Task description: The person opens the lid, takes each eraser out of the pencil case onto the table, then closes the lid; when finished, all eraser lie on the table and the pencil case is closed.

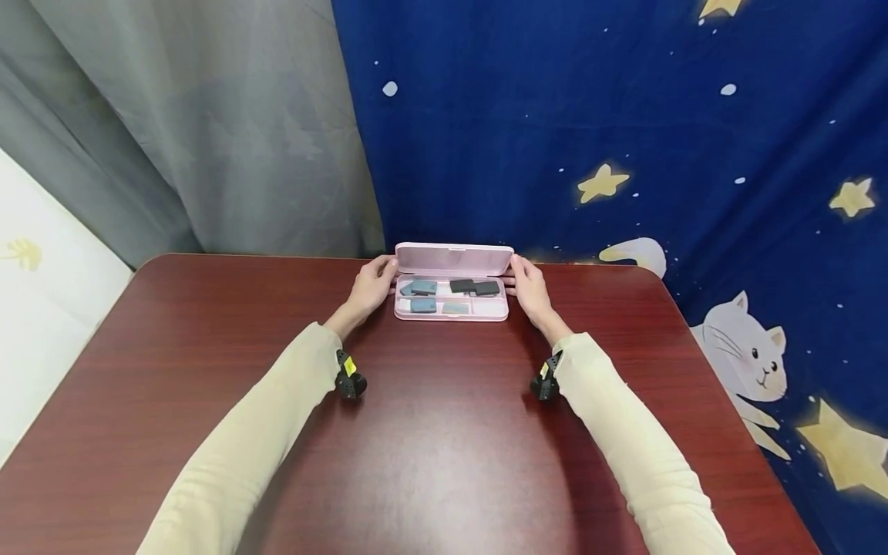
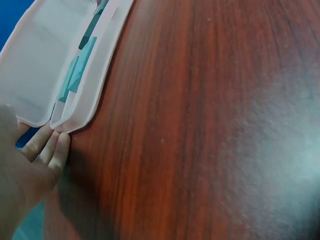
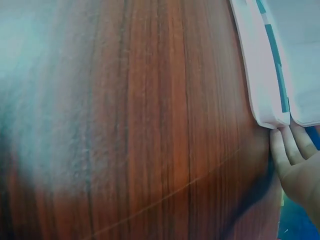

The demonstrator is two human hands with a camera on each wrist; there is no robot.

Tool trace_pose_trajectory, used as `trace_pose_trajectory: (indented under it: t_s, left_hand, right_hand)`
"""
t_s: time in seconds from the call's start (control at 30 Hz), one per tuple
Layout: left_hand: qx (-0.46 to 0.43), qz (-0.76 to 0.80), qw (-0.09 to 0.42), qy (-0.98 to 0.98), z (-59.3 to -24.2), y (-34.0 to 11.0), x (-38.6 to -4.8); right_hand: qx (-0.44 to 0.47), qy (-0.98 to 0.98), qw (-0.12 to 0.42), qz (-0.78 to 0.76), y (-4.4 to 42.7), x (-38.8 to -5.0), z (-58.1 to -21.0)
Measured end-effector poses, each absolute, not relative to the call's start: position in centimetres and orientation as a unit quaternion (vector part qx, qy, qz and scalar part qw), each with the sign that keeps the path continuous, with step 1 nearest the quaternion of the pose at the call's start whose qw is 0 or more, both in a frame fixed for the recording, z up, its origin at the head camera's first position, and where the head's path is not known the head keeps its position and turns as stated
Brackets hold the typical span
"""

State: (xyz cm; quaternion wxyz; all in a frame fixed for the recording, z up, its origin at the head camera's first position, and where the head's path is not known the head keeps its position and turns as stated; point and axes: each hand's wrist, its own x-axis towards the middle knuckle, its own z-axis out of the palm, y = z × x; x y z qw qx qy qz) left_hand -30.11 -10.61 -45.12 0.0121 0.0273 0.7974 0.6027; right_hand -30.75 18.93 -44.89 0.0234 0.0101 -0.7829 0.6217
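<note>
A pink pencil case lies at the table's far edge, its lid raised and leaning back. My left hand holds its left end, thumb at the lid's edge and other fingers against the base. At the right end my right hand holds it likewise; the right wrist view shows its fingers touching the base's end. Inside, the back compartment has flat blue pieces on the left and dark grey pieces on the right. The front compartment holds a blue piece and a paler block.
The reddish-brown wooden table stretches toward me. Directly behind the case hang a blue star-patterned curtain and a grey curtain. Black wrist cameras sit at both cuffs, a left one and a right one.
</note>
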Motion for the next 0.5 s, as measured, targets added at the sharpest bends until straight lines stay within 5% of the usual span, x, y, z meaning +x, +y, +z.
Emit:
trace_pose_trajectory:
  t_s: [0.5]
  left_hand:
    - [-0.057,0.574,-0.016,0.816,-45.0,-9.6,-31.4]
  right_hand:
    - [-0.079,-0.777,0.017,0.625,18.5,-32.0,-45.1]
